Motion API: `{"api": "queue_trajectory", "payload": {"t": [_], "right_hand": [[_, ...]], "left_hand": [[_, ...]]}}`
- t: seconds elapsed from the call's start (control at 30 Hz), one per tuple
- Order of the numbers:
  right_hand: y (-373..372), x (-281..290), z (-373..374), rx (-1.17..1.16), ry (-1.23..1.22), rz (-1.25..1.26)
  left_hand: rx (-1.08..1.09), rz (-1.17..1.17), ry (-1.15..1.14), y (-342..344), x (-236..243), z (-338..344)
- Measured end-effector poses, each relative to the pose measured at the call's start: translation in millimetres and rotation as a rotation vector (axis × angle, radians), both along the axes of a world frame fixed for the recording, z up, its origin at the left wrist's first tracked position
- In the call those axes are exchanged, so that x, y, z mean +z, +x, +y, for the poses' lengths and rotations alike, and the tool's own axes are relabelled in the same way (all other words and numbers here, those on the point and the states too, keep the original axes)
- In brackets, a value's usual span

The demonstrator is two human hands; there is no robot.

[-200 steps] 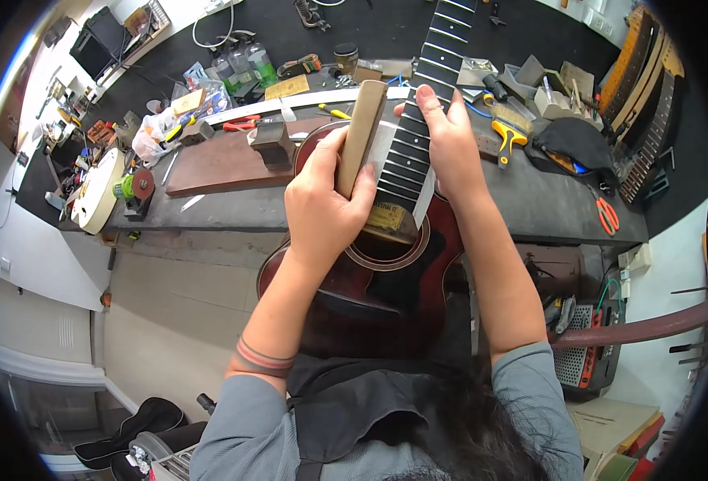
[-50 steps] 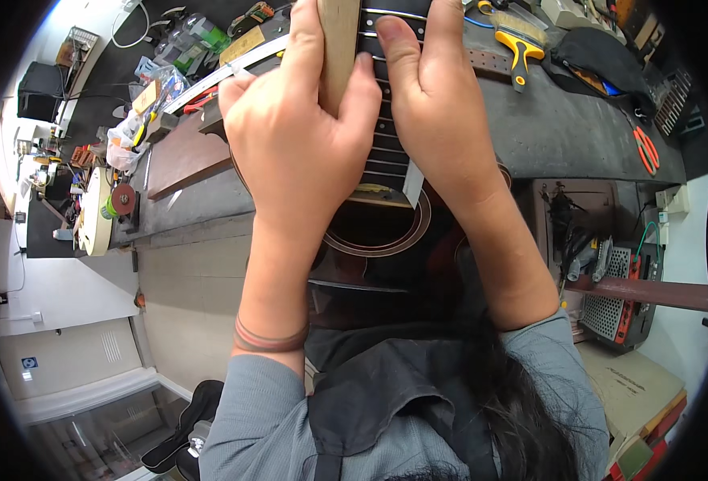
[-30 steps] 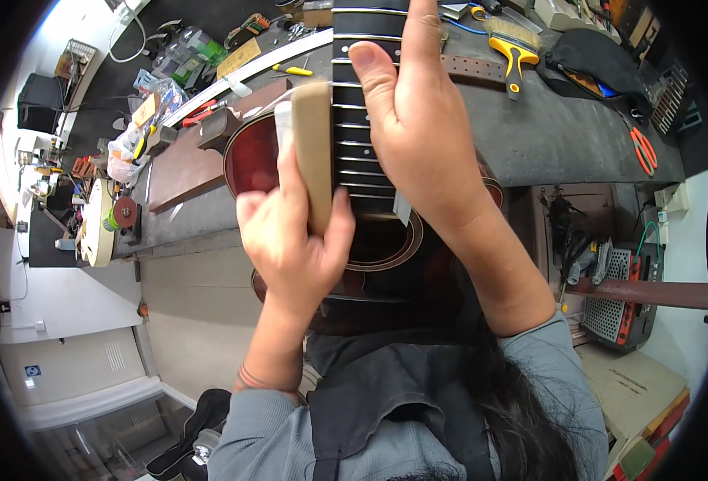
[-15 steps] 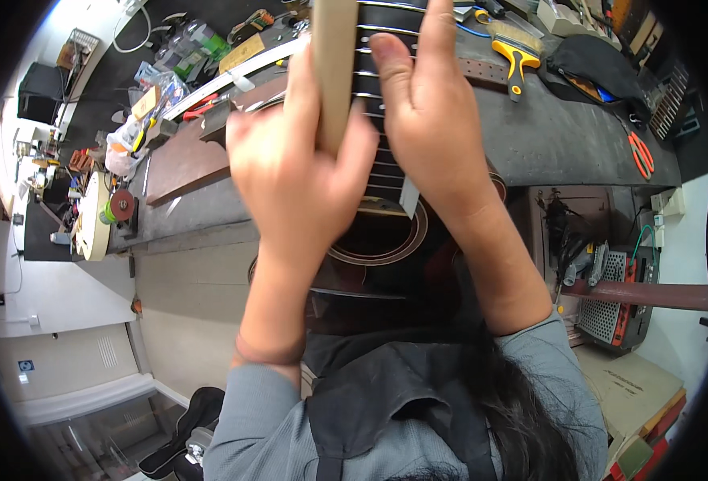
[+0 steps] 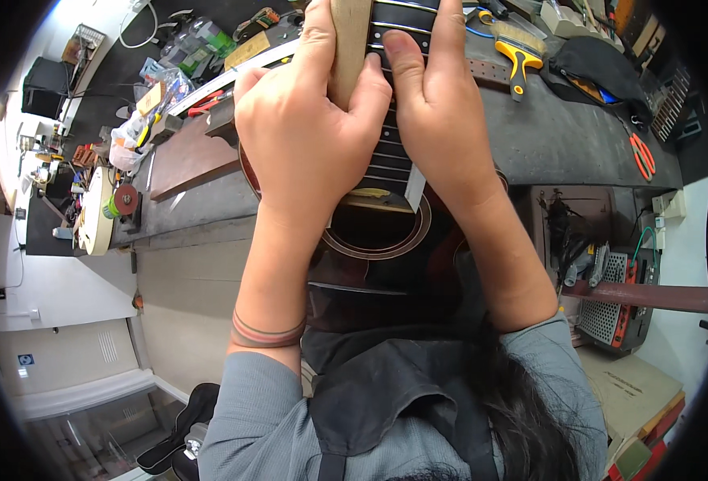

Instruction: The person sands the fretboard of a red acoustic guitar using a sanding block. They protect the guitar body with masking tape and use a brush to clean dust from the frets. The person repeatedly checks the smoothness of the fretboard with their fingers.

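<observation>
"As I watch from way over here, the left hand (image 5: pixel 302 132) is closed around a wooden block (image 5: pixel 349 56), lined up lengthwise at the left edge of the guitar's fretboard (image 5: pixel 387 160)."

"Touching it?"

"Can't tell from my seat."

"And the right hand (image 5: pixel 446 128)?"

"I've got it holding the guitar (image 5: pixel 346 268) by the right side of the neck, thumb laid over the frets; what's behind the neck is hidden from me."

"Anything around the guitar?"

"Pale strip (image 5: pixel 415 190) at the fretboard's lower right corner, by the soundhole (image 5: pixel 374 232). Left of the guitar, a brown board (image 5: pixel 193 160) on the surface (image 5: pixel 562 136). Right of it, a yellow-handled brush (image 5: pixel 520 60); farther right, a black pouch (image 5: pixel 594 72) and orange-handled pliers (image 5: pixel 642 156)!"
</observation>
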State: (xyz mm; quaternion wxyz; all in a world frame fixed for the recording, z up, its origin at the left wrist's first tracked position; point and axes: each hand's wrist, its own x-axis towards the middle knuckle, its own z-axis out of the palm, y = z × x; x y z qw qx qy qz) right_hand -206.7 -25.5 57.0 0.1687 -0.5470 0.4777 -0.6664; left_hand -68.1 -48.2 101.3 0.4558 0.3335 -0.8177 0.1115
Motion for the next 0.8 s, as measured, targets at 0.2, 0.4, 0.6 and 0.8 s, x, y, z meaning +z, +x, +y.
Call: {"api": "queue_trajectory", "payload": {"t": [0.2, 0.4, 0.6, 0.8], "right_hand": [[1, -1, -8, -0.015, -0.152, 0.01], [6, 42, 19, 0.08, 0.024, -0.156], [10, 30, 3, 0.071, -0.092, -0.246], [13, 25, -4, 0.031, -0.179, -0.23]], "left_hand": [[-0.444, 0.84, 0.539, 40, -1, 13], [-0.117, 0.405, 0.383, 46, -35, 31], [0.013, -0.001, 0.036, 36, -42, 26], [0.007, -0.045, 0.076, 53, -59, 44]]}}
